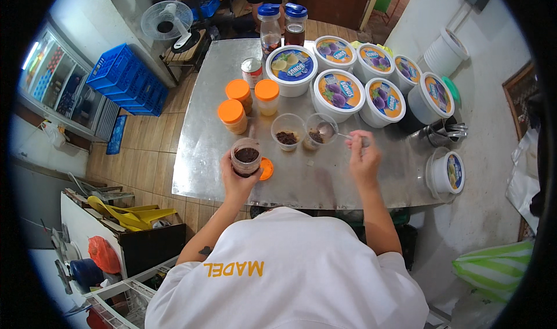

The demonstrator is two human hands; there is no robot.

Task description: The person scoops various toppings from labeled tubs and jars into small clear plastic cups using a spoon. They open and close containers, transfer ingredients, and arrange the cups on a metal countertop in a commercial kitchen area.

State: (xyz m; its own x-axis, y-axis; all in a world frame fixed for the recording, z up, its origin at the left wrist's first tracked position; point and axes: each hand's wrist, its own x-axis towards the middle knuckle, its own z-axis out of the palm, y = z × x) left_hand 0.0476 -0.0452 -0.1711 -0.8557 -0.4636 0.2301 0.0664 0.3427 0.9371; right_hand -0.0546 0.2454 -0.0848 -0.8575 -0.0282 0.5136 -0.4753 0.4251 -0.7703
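Observation:
My left hand point(239, 182) is wrapped round a clear jar point(246, 158) of dark brown contents, held up near the front of the metal table. In my right hand point(364, 154) is a metal spoon point(326, 130), its bowl over the right one of two clear plastic cups. That right cup point(311, 145) and the left cup point(286, 148) stand side by side, each with dark crumbly stuff over a paler layer. An orange lid point(266, 169) lies on the table beside the jar. Whether the spoon carries anything is too small to tell.
Three orange-lidded jars point(231, 117) and a can point(252, 72) stand behind the cups. Several white tubs point(338, 95) fill the back right. Two blue-capped bottles point(295, 25) stand at the far edge. A metal container of utensils point(439, 134) and another tub point(447, 173) are at the right.

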